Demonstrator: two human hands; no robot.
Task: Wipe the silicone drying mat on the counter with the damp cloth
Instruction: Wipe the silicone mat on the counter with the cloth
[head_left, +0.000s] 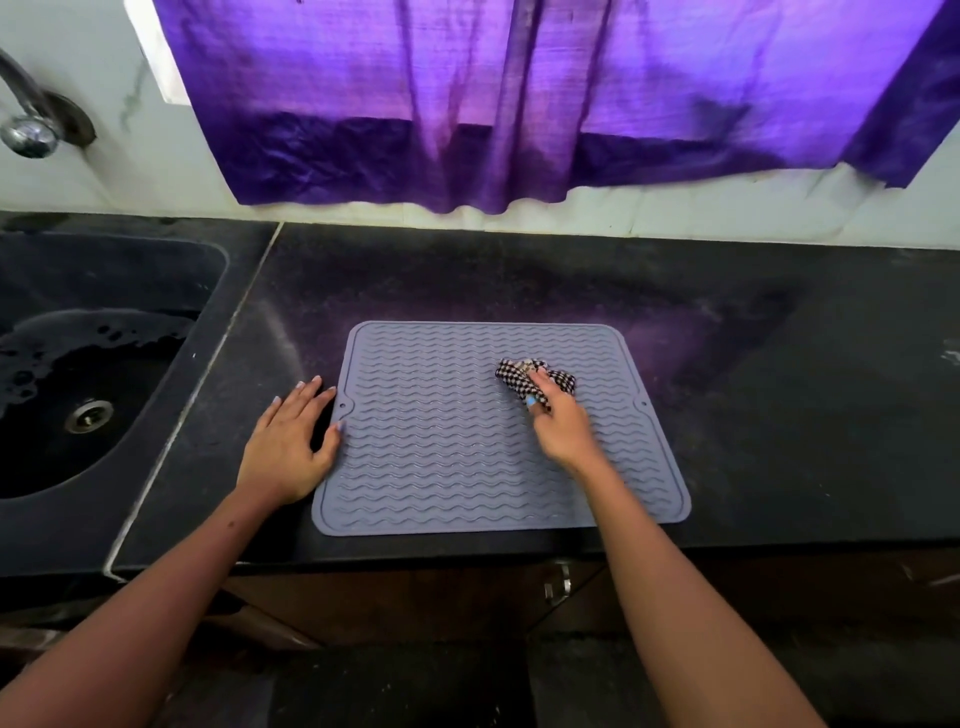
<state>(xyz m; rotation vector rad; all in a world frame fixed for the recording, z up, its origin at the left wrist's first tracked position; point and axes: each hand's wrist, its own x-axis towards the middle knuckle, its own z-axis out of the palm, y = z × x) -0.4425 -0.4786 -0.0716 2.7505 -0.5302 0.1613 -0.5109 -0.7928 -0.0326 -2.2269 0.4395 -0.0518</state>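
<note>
A grey silicone drying mat (447, 436) with wavy ridges lies flat on the black counter (753, 395). My right hand (558, 423) presses a bunched black-and-white checked cloth (519, 376) onto the mat's upper right part. My left hand (291, 441) lies flat with fingers spread at the mat's left edge, its thumb tip touching the mat's border.
A black sink (78, 374) with a metal drain is set into the counter at the left, with a tap (28, 124) on the wall above it. A purple curtain (519, 104) hangs over the back wall. Cabinet doors with a handle (558, 584) sit below the counter's front edge.
</note>
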